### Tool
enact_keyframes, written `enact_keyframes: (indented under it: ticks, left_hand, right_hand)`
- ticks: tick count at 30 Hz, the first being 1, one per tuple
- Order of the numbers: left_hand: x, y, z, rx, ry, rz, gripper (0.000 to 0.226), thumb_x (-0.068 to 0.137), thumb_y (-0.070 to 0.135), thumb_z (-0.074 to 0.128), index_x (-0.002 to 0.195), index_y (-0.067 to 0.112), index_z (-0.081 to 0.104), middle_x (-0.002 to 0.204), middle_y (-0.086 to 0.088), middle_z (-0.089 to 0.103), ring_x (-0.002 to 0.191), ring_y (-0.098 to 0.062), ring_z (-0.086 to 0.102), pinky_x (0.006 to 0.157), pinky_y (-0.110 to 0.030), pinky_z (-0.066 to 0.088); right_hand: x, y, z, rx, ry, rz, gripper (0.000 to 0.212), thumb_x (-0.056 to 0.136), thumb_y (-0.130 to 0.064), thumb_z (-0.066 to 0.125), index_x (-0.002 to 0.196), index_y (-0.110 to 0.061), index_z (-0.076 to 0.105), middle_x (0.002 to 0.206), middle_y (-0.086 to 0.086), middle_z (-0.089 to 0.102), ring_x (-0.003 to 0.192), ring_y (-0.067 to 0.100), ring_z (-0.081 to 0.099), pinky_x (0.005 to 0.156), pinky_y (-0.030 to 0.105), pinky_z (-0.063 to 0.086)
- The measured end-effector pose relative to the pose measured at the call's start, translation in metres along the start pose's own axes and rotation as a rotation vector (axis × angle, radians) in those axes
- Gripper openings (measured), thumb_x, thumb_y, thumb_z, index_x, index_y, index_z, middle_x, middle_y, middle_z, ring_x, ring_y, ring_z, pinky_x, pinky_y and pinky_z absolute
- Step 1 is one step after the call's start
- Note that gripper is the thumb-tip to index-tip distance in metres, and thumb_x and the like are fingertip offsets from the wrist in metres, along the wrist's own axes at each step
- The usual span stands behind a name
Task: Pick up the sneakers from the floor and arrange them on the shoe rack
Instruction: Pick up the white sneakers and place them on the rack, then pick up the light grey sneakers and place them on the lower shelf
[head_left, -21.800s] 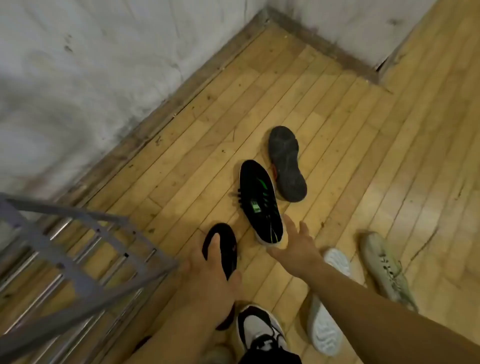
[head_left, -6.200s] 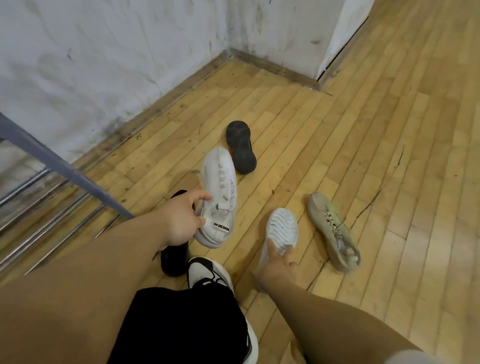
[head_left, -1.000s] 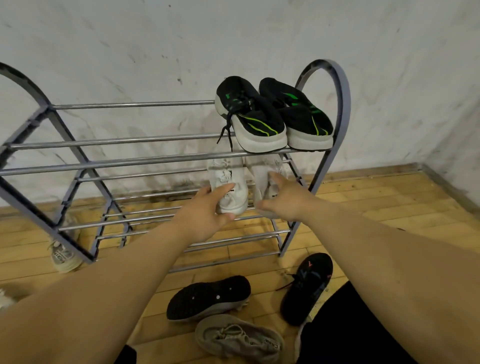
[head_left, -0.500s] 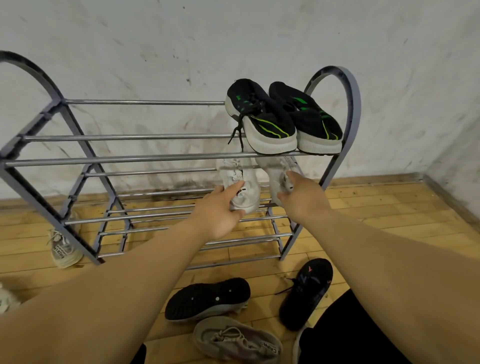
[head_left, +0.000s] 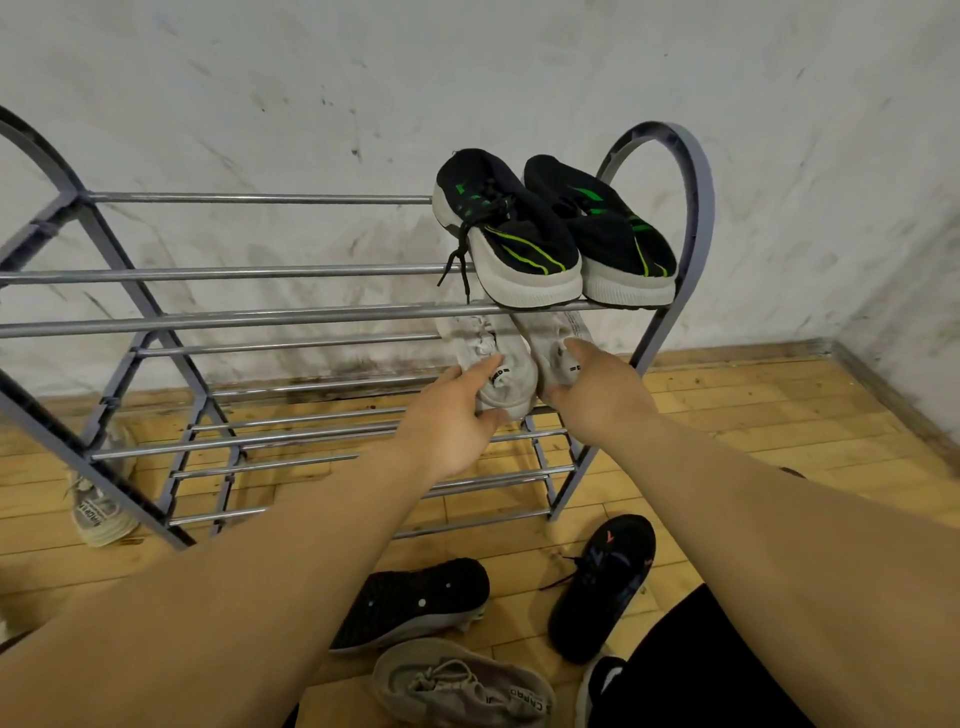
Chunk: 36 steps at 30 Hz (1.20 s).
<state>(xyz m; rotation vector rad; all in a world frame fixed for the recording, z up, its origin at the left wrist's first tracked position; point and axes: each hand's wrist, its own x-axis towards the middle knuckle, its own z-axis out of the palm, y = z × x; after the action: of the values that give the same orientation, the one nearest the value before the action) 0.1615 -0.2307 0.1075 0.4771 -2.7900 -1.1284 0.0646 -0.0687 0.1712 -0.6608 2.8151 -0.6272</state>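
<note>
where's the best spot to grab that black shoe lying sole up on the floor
Grip the black shoe across its narrow middle, coming from above with thumb and fingers on the long sides. It lies tipped over with the sole showing and the collar hidden, so the waist is probably the easiest exposed part to pinch.

I'm in a bare corner of a home: scuffed white wall (head_left: 467, 78), worn wood floor (head_left: 753, 415), my metal rack (head_left: 260, 317), and sneakers (head_left: 556, 234) lying about.

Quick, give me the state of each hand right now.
Left hand: grip closed on the left white sneaker, second tier.
Right hand: grip closed on the right white sneaker beside it.
</note>
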Motion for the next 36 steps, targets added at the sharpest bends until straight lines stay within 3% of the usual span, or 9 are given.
enact_keyframes:
  ticks: [4, 8, 11, 15, 17, 20, 24, 29, 36]
  left_hand:
    - [0.001, 0.001, -0.008, 0.106, -0.058, -0.004, 0.077, 0.096, 0.047, 0.061, 0.16, 0.042, 0.02, 0.16, -0.011, 0.04, 0.145, -0.035, 0.039, 0.116, -0.048, 0.038]
    - [-0.017, -0.001, -0.031, 0.213, -0.054, -0.02, 0.082, 0.092, 0.054, 0.061, 0.16, 0.037, 0.021, 0.152, -0.013, 0.044, 0.143, -0.036, 0.038, 0.115, -0.049, 0.037]
    - [-0.053, 0.0, -0.055, 0.269, -0.047, -0.011, 0.072, 0.092, 0.052, 0.063, 0.155, 0.033, 0.036, 0.144, -0.01, 0.048, 0.137, -0.031, 0.045, 0.112, -0.044, 0.04]
    - [-0.108, -0.002, -0.082, 0.473, -0.451, -0.033, 0.066, 0.096, 0.056, 0.059, 0.155, 0.036, 0.036, 0.149, -0.002, 0.048, 0.13, -0.021, 0.051, 0.103, -0.034, 0.042]
    - [-0.13, -0.005, -0.094, 0.556, -0.634, -0.05, 0.069, 0.097, 0.057, 0.058, 0.158, 0.037, 0.031, 0.158, 0.002, 0.04, 0.134, -0.019, 0.047, 0.104, -0.031, 0.037]
    - [-0.153, -0.013, -0.116, 0.574, -0.735, -0.103, 0.071, 0.097, 0.055, 0.06, 0.158, 0.04, 0.028, 0.162, 0.009, 0.032, 0.141, -0.018, 0.04, 0.106, -0.029, 0.031]
    - [-0.173, -0.053, -0.144, 0.653, -0.881, -0.099, 0.07, 0.093, 0.063, 0.06, 0.154, 0.046, 0.03, 0.154, 0.013, 0.037, 0.138, -0.014, 0.041, 0.111, -0.035, 0.037]
    - [-0.178, -0.149, -0.137, 0.554, -0.861, -0.239, 0.071, 0.092, 0.06, 0.064, 0.153, 0.05, 0.03, 0.159, 0.015, 0.033, 0.129, -0.006, 0.044, 0.101, -0.025, 0.037]
    - [-0.181, -0.283, -0.001, 0.168, -0.656, -0.385, 0.079, 0.093, 0.053, 0.067, 0.157, 0.05, 0.022, 0.157, 0.012, 0.033, 0.125, -0.01, 0.045, 0.1, -0.024, 0.037]
  right_hand:
    - [-0.005, 0.002, -0.001, -0.041, -0.074, -0.036, 0.066, 0.094, -0.038, 0.065, 0.151, -0.017, 0.037, 0.144, 0.013, 0.05, 0.13, 0.032, 0.049, 0.089, 0.034, 0.045]
    - [-0.03, -0.015, -0.009, -0.141, -0.068, -0.143, 0.051, 0.09, -0.048, 0.064, 0.129, -0.018, 0.053, 0.124, 0.01, 0.057, 0.107, 0.028, 0.054, 0.077, 0.033, 0.044]
    - [-0.056, -0.028, -0.008, -0.189, -0.334, -0.278, 0.05, 0.093, -0.049, 0.065, 0.136, -0.025, 0.056, 0.132, 0.001, 0.059, 0.11, 0.02, 0.056, 0.087, 0.033, 0.049]
    - [-0.075, -0.039, 0.017, -0.36, -0.841, -0.35, 0.066, 0.093, -0.053, 0.065, 0.151, -0.033, 0.042, 0.156, -0.001, 0.043, 0.137, 0.023, 0.045, 0.108, 0.036, 0.042]
    - [-0.078, -0.043, 0.032, -0.491, -0.937, -0.373, 0.069, 0.095, -0.05, 0.064, 0.156, -0.031, 0.036, 0.161, 0.0, 0.037, 0.143, 0.025, 0.039, 0.109, 0.037, 0.037]
    - [-0.075, -0.047, 0.057, -0.724, -1.023, -0.419, 0.065, 0.1, -0.043, 0.06, 0.157, -0.024, 0.036, 0.159, 0.006, 0.036, 0.144, 0.03, 0.037, 0.106, 0.038, 0.037]
    - [-0.051, -0.043, 0.1, -0.835, -0.951, -0.443, 0.057, 0.095, -0.034, 0.069, 0.147, -0.021, 0.048, 0.143, 0.007, 0.051, 0.129, 0.029, 0.051, 0.103, 0.042, 0.046]
    - [-0.038, -0.018, 0.185, -0.414, -0.833, -0.35, 0.054, 0.085, -0.039, 0.079, 0.129, -0.035, 0.049, 0.128, -0.003, 0.052, 0.102, 0.019, 0.057, 0.078, 0.033, 0.053]
    - [-0.044, 0.063, 0.299, -0.353, -0.85, -0.301, 0.053, 0.081, -0.054, 0.073, 0.118, -0.041, 0.038, 0.131, -0.006, 0.035, 0.109, 0.026, 0.044, 0.095, 0.042, 0.045]
